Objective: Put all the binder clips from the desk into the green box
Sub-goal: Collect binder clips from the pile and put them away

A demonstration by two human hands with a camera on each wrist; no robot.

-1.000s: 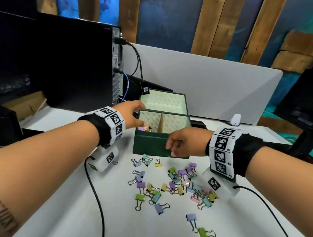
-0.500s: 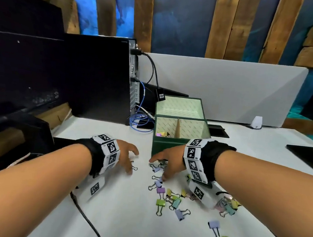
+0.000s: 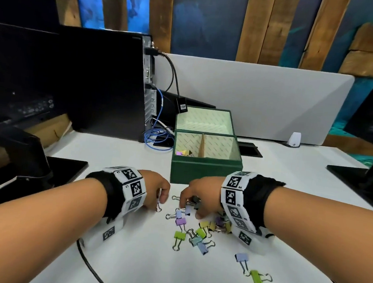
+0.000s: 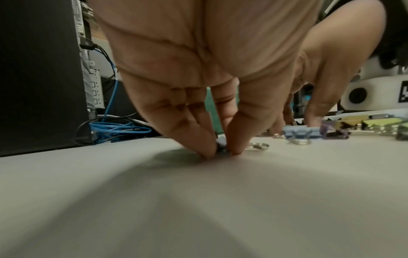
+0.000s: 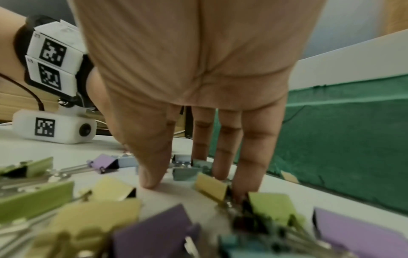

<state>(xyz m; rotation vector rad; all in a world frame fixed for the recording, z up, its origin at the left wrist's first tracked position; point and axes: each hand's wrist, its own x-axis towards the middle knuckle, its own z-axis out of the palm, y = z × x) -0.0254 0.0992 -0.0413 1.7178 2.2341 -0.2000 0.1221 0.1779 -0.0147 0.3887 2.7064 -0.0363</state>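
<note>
Two hands worked a scatter of clips (image 3: 198,232) on the surface (image 3: 148,262) before the open box (image 3: 205,170); the left hand (image 4: 198,69) pinched one clip (image 4: 221,146), while the right hand (image 5: 194,78) spread straight fingers among others.

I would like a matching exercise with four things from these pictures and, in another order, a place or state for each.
Things:
1. left hand
2. right hand
3. green box
4. blue cable

Places or states:
A. lid open, a few clips inside
B. coiled beside the computer tower
C. pinches one clip on the desk
D. fingers spread down among the clip pile

Pairs: 1-C, 2-D, 3-A, 4-B
</note>
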